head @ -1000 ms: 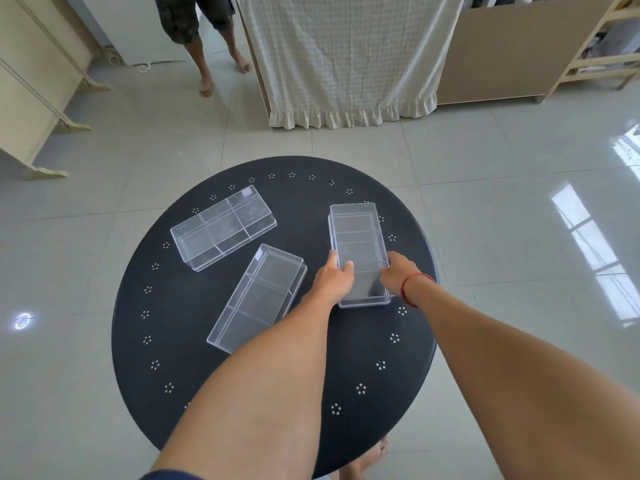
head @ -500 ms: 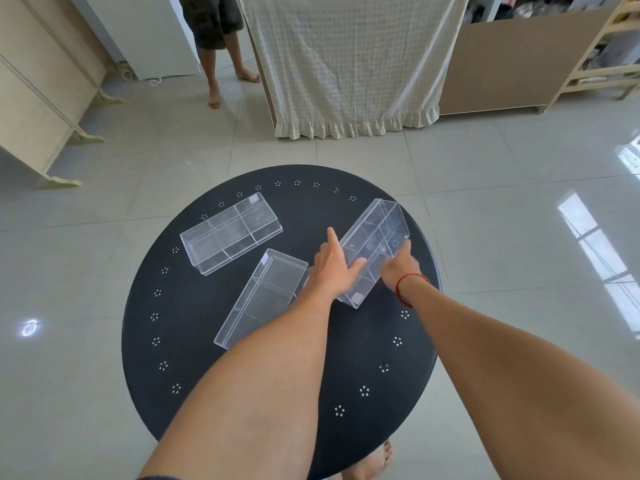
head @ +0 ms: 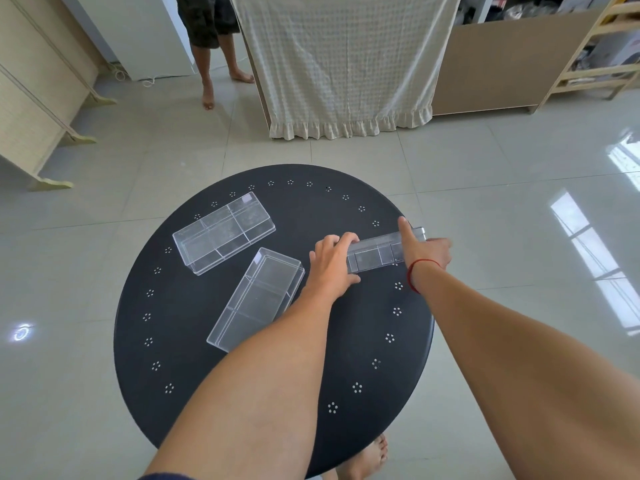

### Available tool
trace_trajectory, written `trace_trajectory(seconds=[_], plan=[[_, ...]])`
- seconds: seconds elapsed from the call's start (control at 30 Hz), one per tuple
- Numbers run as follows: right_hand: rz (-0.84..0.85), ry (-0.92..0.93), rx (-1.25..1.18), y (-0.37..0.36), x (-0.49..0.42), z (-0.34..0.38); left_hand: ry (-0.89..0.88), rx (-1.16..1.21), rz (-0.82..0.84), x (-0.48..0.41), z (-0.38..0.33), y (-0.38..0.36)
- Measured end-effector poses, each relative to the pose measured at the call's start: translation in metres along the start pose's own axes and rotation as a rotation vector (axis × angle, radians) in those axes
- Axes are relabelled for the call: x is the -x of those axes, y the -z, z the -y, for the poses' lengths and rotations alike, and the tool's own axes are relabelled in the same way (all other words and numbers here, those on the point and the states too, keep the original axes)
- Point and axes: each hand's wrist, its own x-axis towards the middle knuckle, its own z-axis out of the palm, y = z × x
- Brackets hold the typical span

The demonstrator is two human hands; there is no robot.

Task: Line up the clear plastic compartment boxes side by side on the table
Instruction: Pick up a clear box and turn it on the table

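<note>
Three clear plastic compartment boxes lie on a round black table. The right box lies crosswise near the table's right edge, lifted or tilted on its long side. My left hand grips its left end. My right hand, a red string at the wrist, holds its right end with the forefinger stretched over the top. A second box lies diagonally in the middle, just left of my left hand. The third box rests at the back left, also at an angle.
A person's bare legs stand on the tiled floor beyond the table. A cloth-draped piece of furniture stands behind, wooden shelving at the right, a folding panel at the left. My bare foot shows under the table's near edge.
The right box has swung from pointing away from me to lying crosswise, and has tipped up. Both hands turned with it, staying at its ends. The other two boxes have not moved.
</note>
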Motion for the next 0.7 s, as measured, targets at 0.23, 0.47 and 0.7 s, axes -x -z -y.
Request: trace_trajectory(seconds=[0.23, 0.47, 0.7], plan=[[-0.062, -0.106, -0.146, 0.003, 0.004, -0.022, 0.233, 0.267, 0.011, -0.003, -0.017, 0.000], [0.030, -0.092, 0.042, 0.006, 0.004, -0.051, 0.213, 0.117, 0.097, 0.009, 0.003, -0.021], [0.186, 0.516, 0.754, 0.002, 0.005, -0.065, 0.199, -0.023, 0.130, 0.015, 0.003, -0.022]])
